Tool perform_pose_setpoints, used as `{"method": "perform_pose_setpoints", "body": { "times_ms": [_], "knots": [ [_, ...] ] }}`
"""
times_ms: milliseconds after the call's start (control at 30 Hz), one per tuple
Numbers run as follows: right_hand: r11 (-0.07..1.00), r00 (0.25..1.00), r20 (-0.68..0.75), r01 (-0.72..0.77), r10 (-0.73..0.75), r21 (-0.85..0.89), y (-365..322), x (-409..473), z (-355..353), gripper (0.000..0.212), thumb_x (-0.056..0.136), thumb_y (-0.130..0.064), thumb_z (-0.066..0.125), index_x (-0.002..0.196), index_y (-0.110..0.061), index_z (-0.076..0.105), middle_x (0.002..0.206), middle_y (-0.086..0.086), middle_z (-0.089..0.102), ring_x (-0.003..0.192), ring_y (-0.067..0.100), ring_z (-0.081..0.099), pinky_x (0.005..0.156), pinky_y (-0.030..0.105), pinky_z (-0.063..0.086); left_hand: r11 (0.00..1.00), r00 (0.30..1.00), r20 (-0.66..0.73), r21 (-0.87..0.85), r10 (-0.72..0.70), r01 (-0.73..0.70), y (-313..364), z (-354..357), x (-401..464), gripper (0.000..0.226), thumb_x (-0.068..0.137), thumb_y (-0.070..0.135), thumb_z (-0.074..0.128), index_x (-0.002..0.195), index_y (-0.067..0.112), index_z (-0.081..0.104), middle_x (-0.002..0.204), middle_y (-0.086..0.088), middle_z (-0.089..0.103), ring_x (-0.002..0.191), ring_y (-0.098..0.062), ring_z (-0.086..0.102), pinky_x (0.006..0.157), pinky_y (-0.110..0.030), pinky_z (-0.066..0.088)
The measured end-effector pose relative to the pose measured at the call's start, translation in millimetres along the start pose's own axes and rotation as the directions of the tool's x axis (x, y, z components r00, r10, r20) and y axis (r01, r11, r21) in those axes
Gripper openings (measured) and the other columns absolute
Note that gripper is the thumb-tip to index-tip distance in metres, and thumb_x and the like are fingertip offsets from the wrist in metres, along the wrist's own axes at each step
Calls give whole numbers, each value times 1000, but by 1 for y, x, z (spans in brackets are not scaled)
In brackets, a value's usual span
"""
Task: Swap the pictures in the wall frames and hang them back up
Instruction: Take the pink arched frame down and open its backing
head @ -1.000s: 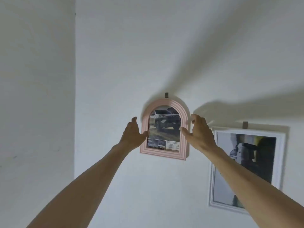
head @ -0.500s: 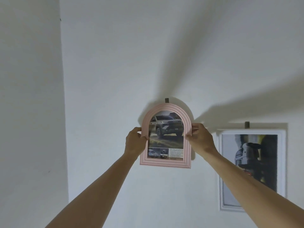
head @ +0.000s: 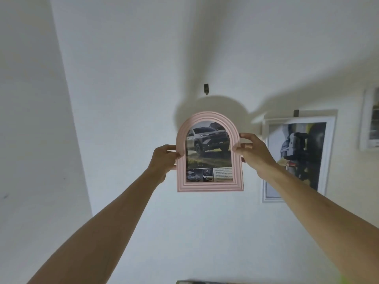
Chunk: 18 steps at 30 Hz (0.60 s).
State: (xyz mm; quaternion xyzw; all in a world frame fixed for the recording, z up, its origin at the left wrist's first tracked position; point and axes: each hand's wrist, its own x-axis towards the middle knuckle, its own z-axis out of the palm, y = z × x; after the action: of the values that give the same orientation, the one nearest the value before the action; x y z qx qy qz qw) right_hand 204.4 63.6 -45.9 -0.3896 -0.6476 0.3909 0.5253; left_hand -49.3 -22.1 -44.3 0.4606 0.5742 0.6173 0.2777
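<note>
A pink arched frame (head: 209, 186) with a picture of a silver truck is held out in front of the white wall, off its dark wall hook (head: 206, 88) and below it. My left hand (head: 164, 159) grips the frame's left side and my right hand (head: 256, 151) grips its right side. To the right, a white rectangular frame (head: 329, 160) with a dark vehicle picture hangs from its own hook (head: 296, 112).
A third white frame (head: 367, 119) is partly cut off at the right edge. A wall corner (head: 71, 119) runs down at the left. A dark object's edge (head: 205, 282) shows at the bottom.
My hands closed on the pink frame's sides and lifted it off the hook; it now sits lower and closer to me. The view shifted left, revealing a third frame.
</note>
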Motion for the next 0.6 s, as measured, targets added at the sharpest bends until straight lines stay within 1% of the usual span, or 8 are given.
{"method": "perform_pose_setpoints", "body": {
  "times_ms": [133, 200, 267, 367, 433, 500, 533, 600],
  "knots": [
    [994, 996, 25, -86, 88, -66, 33, -31, 1, 44, 90, -12, 71, 128, -27, 54, 111, 4, 66, 101, 20, 64, 84, 36, 52, 996, 995, 52, 5, -85, 85, -35, 1, -23, 29, 85, 8, 74, 112, 8, 65, 103, -9, 69, 99, -24, 64, 73, -33, 54],
    [987, 990, 25, -133, 136, -92, 51, -48, 1, 40, 91, -13, 70, 125, -27, 54, 110, 3, 66, 100, 20, 64, 84, 37, 53, 992, 989, 79, 21, -127, 125, -57, 4, -34, 31, 84, 9, 75, 113, 8, 64, 104, -9, 69, 100, -24, 64, 77, -35, 54],
    [978, 983, 12, -179, 181, -106, 71, -64, 0, 38, 91, -12, 69, 123, -27, 55, 111, 2, 66, 98, 18, 64, 81, 35, 52, 986, 981, 103, 42, -165, 161, -81, 8, -46, 31, 84, 10, 75, 113, 8, 64, 106, -10, 69, 102, -24, 64, 82, -38, 56],
    [959, 966, -1, -255, 257, -127, 102, -88, -2, 39, 92, -13, 68, 127, -24, 55, 110, 1, 66, 96, 18, 64, 77, 34, 53, 977, 969, 134, 83, -205, 195, -112, 13, -64, 30, 84, 9, 74, 113, 7, 65, 102, -8, 69, 98, -22, 64, 77, -34, 56],
    [935, 949, 3, -309, 314, -173, 123, -102, -3, 39, 92, -16, 68, 128, -23, 55, 112, 4, 67, 97, 19, 65, 81, 37, 55, 971, 962, 145, 93, -231, 219, -130, 17, -77, 28, 84, 8, 73, 111, 6, 65, 98, -7, 69, 94, -22, 64, 73, -32, 55],
    [905, 929, 8, -359, 370, -229, 140, -114, -2, 42, 91, -21, 69, 130, -23, 52, 118, 6, 66, 100, 22, 66, 90, 41, 57, 966, 956, 151, 108, -250, 235, -147, 19, -89, 28, 84, 8, 74, 110, 7, 65, 99, -8, 69, 95, -23, 65, 74, -33, 55],
    [888, 921, 11, -373, 390, -268, 145, -120, -2, 46, 91, -24, 69, 133, -22, 49, 123, 6, 65, 102, 23, 65, 92, 41, 55, 964, 955, 153, 124, -254, 236, -155, 21, -95, 28, 84, 8, 74, 110, 7, 65, 100, -8, 69, 96, -24, 65, 74, -33, 56],
    [842, 916, 12, -363, 400, -399, 154, -129, -1, 55, 93, -30, 66, 141, -21, 42, 134, 6, 59, 111, 24, 60, 91, 32, 48, 961, 958, 147, 165, -246, 221, -169, 24, -106, 29, 84, 8, 74, 110, 9, 64, 102, -7, 68, 97, -24, 65, 74, -32, 56]
  ]
}}
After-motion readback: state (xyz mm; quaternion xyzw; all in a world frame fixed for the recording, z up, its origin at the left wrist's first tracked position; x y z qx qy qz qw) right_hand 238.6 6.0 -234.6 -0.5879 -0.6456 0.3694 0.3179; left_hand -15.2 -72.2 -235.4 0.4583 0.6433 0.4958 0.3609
